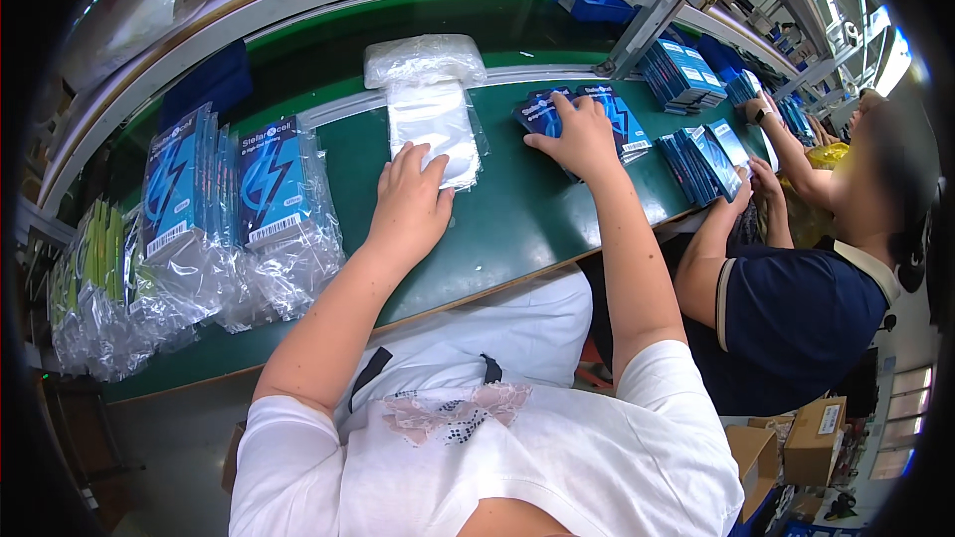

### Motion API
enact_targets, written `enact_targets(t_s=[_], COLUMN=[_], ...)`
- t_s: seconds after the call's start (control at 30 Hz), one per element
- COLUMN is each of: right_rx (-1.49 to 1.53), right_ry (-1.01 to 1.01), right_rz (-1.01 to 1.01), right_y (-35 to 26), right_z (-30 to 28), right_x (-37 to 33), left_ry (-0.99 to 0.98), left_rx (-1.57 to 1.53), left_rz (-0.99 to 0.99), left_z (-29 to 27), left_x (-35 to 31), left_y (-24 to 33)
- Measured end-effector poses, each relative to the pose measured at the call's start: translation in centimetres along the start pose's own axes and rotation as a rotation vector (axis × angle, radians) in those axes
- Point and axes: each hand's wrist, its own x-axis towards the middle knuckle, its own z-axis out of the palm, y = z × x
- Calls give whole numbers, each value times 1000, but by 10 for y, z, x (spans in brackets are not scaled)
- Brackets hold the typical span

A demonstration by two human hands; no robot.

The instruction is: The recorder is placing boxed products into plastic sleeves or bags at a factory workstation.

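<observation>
My left hand (413, 201) lies with its fingers spread on the lower end of a stack of clear plastic bags (423, 117). Curved over a flat dark-blue box (539, 119) with a printed pattern, my right hand (582, 139) has thumb and fingers at its sides; the palm hides part of the box. Just right of that hand lies another flat blue box (625, 124) with a lightning-bolt print and a white label.
Bagged blue boxes (271, 179) stand at left, with bagged green packages (95, 259) beyond. A clear plastic bundle (423, 60) sits behind the bag stack. At right are blue box stacks (684, 75), a box row (701, 161) and a co-worker (796, 308) handling boxes.
</observation>
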Motion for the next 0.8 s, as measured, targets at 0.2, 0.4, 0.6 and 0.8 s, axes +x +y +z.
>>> enact_targets(t_s=[0.2,0.4,0.6,0.8], right_rx=[20,153,132,165], right_ry=[-65,-66,-117,-64], right_rz=[101,146,164,115], right_y=[1,8,9,-22], right_z=[8,3,7,-12], right_x=[-9,-17,-21,-63], left_ry=[-10,55,35,77], left_rx=[-107,-78,-131,-118], left_rz=[-17,35,8,11], left_z=[5,4,3,5], left_x=[0,-2,-1,2], left_y=[-13,-20,-20,-26])
